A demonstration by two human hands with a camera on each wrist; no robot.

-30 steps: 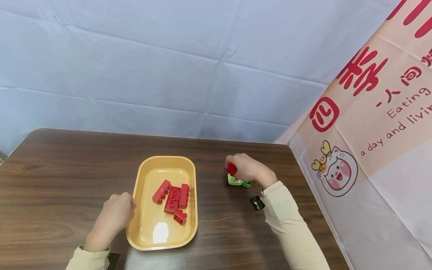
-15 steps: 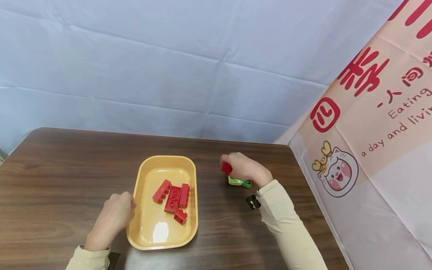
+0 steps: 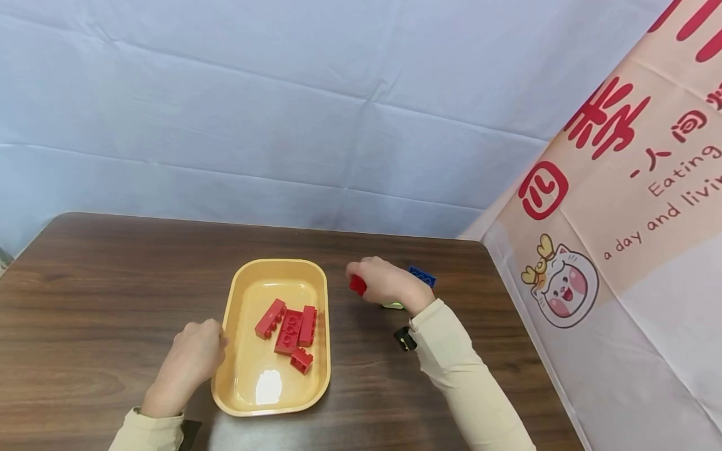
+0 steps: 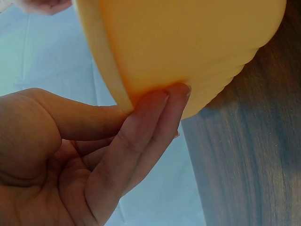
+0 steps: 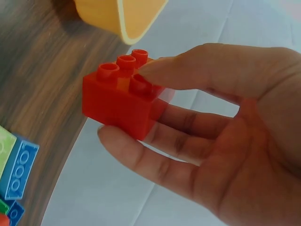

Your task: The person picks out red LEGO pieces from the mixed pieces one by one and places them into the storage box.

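My left hand (image 3: pixel 188 360) pinches the left rim of a yellow plastic tray (image 3: pixel 242 373), thumb on one side of the wall and fingers on the other in the left wrist view. Several red toy bricks (image 3: pixel 291 332) lie inside the tray. To the right of the tray, my right hand (image 3: pixel 389 283) grips another red toy brick (image 5: pixel 115 101) between thumb and fingers. Its studs are visible in the right wrist view. That brick hangs in the air, apart from the tray.
Behind my right hand lie a blue toy brick (image 3: pixel 423 275) and a partly hidden light green brick (image 3: pixel 395 305). Bits of green, dark blue and orange-red show at the right wrist view's lower left. White cloth (image 3: pixel 225 113) hangs behind the wooden table (image 3: pixel 113 282).
My right hand has moved left toward the tray, carrying the red toy brick away from the other bricks. The blue brick is now uncovered. My left hand and the tray have stayed put.
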